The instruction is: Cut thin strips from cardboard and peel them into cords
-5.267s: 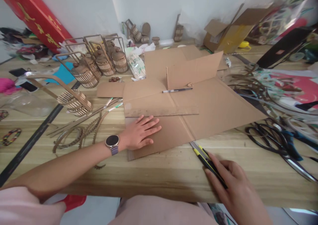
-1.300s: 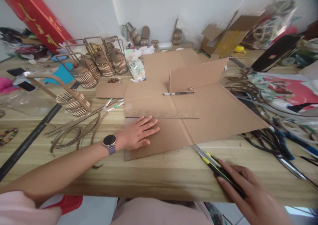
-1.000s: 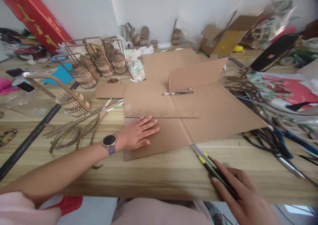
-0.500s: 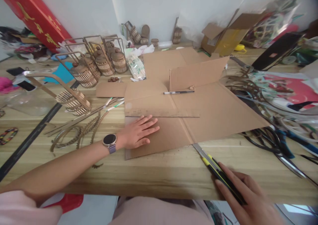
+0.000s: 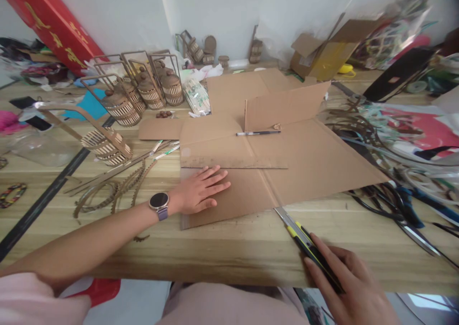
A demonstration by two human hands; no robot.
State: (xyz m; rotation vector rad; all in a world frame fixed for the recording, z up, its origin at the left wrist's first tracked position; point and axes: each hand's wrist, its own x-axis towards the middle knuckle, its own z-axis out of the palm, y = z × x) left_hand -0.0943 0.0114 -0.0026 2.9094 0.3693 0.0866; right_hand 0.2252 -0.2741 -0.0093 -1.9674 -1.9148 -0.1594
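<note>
A large sheet of brown cardboard [image 5: 304, 167] lies on the wooden table, one flap standing up at its back. My left hand [image 5: 201, 189] rests flat on the sheet's front left part, fingers spread, just below a long cut or edge line. At the front right, my right hand [image 5: 347, 277] grips a yellow and black utility knife [image 5: 304, 241]. The blade is out, and its tip is at the sheet's front edge near the crease. A pen [image 5: 258, 133] lies on the cardboard by the upright flap.
Small lidded bamboo baskets [image 5: 150, 93] and an unlidded one [image 5: 107, 145] stand at the left, with coiled strips [image 5: 96, 198] before them. Black scissors [image 5: 390, 210] and cutters lie on the right. An open cardboard box [image 5: 333, 42] stands at the back.
My right hand and the knife have shifted slightly left and up, bringing the blade tip a little left along the cardboard's front edge. My left hand has stayed in place.
</note>
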